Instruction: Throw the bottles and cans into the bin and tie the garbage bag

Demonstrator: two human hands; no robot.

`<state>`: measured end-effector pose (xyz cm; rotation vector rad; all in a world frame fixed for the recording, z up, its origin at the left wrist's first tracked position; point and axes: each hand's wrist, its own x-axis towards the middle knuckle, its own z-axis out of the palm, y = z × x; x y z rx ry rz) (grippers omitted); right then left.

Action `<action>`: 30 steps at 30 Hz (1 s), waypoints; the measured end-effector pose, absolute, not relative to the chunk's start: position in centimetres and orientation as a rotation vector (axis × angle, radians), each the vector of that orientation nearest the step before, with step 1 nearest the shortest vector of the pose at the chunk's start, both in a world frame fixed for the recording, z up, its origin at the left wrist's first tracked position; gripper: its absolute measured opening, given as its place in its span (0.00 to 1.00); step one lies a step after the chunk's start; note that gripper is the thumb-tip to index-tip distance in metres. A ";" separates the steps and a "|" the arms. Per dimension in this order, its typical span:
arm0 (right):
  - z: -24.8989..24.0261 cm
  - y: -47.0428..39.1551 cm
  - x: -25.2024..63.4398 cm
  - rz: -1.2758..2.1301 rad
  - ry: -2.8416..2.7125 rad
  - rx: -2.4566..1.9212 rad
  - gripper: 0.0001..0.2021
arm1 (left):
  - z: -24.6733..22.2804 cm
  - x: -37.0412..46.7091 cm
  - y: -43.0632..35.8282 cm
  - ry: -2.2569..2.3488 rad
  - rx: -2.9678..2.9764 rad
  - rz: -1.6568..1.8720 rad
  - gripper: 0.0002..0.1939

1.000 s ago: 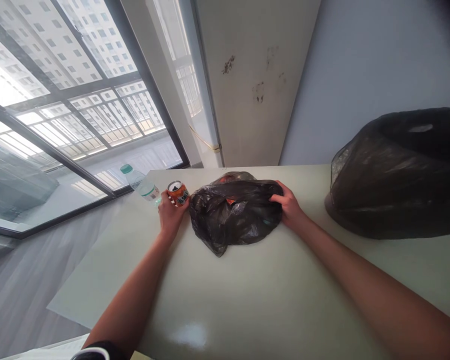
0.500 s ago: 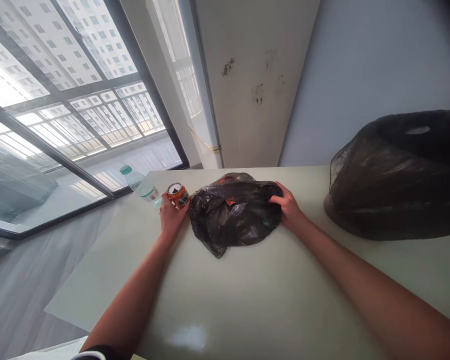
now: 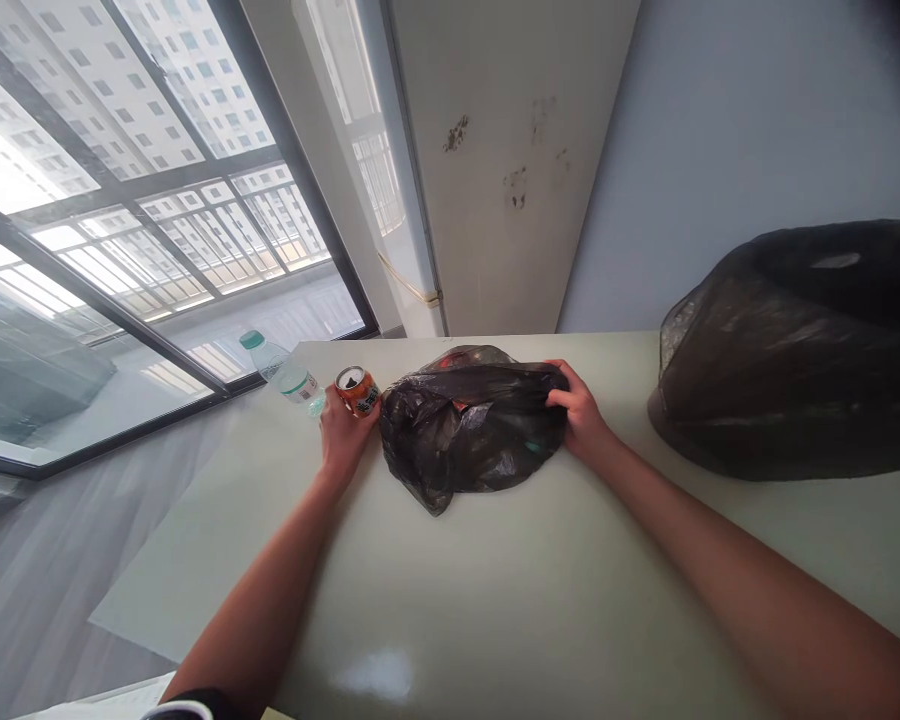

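Observation:
My left hand (image 3: 343,430) is wrapped round an orange drink can (image 3: 358,393), which stands upright with its top facing up. Just right of the can lies a crumpled black plastic bag (image 3: 487,440), thin enough for orange and pale items to show through. At the bag's right edge, my right hand (image 3: 579,412) pinches the plastic between thumb and fingers. A clear plastic bottle (image 3: 281,370) with a green cap leans beside the left hand, its lower end partly hidden by the fingers.
Both hands work over a pale, glossy table (image 3: 450,590). A large, full dark plastic bag (image 3: 787,380) sits at the right against the wall. Behind the table is a stained cream panel (image 3: 510,230); on the left is a glass sliding door (image 3: 150,200). A white rim (image 3: 180,710) shows at the bottom edge.
My right hand has shifted slightly to the right, drawing the bag's edge with it and narrowing the gap over the orange item. The left hand and can have hardly moved.

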<state>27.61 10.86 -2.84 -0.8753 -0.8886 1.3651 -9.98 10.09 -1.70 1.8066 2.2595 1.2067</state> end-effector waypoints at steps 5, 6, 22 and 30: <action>-2.8 10.8 27.7 1.352 -0.952 -0.865 0.20 | -1.8 -10.0 10.0 2.243 1.811 1.231 0.28; -2.8 10.8 27.7 1.351 -0.960 -0.862 0.20 | -1.8 -10.0 10.0 2.239 1.815 1.235 0.28; -3.3 11.0 27.7 1.347 -0.865 -0.881 0.25 | 0.8 -8.0 8.1 2.115 2.166 1.391 0.47; -3.0 10.9 27.6 1.356 -0.865 -0.891 0.25 | 2.0 -6.9 6.5 2.038 2.326 1.640 0.40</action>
